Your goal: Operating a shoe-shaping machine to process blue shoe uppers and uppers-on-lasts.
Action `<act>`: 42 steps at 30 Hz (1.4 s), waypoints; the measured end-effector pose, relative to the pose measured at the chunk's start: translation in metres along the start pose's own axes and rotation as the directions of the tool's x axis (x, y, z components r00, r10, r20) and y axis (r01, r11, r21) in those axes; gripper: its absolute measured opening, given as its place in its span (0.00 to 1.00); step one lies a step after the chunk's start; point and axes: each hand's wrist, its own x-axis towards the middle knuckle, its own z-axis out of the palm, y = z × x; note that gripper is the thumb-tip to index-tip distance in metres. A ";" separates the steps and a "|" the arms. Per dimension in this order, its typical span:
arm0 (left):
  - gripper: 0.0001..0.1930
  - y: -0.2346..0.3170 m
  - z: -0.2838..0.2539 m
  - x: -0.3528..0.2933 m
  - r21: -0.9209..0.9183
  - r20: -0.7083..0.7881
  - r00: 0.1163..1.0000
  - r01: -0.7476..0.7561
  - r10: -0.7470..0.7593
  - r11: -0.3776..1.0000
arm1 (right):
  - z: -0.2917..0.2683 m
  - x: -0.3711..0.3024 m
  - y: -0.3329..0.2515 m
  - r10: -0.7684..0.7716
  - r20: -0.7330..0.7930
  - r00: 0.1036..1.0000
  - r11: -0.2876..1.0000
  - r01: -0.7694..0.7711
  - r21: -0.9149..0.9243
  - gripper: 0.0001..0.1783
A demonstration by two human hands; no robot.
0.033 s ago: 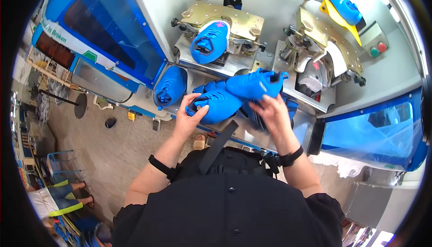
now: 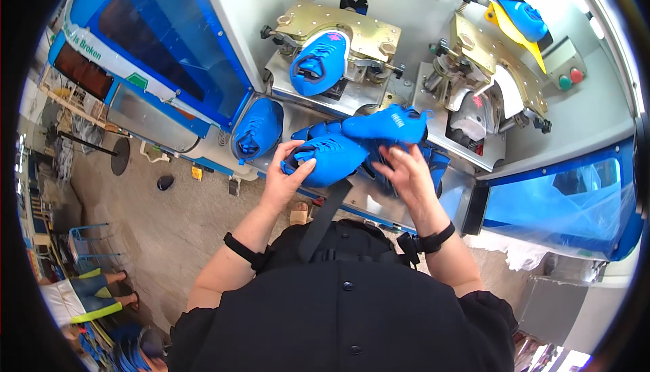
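Observation:
My left hand grips a blue shoe upper at its heel opening, thumb on the near side and fingers around the far side. Just beyond it, another blue shoe upper lies tipped on its side over more blue pieces. My right hand is below that second upper, its fingers apart and nothing held in them. Whether a fingertip touches the upper cannot be made out. More blue pieces behind the right hand are partly hidden.
A blue upper sits at the ledge's left end. Another upper is on the left press mould. The right press has a bare grey form. A blue-framed door stands left. Someone's legs show at lower left.
The second upper has rolled onto its side, its opening turning away. My right hand has come off it, slightly down, fingers spreading. My left hand keeps its grip.

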 end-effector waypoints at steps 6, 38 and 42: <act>0.28 -0.004 -0.002 0.000 0.220 0.083 0.990 -0.129 0.113 0.967 | -0.008 0.001 -0.008 0.070 -0.344 0.936 0.865 -0.229 -0.447 0.27; 0.33 -0.044 -0.034 0.018 0.228 0.356 0.931 -0.174 0.085 0.958 | 0.235 0.118 0.116 -0.039 0.708 0.705 -0.403 0.638 -0.657 0.20; 0.36 -0.063 -0.039 0.021 0.188 0.397 0.909 -0.215 0.126 0.958 | 0.256 0.135 0.150 0.192 0.568 0.800 -0.532 0.571 -0.625 0.22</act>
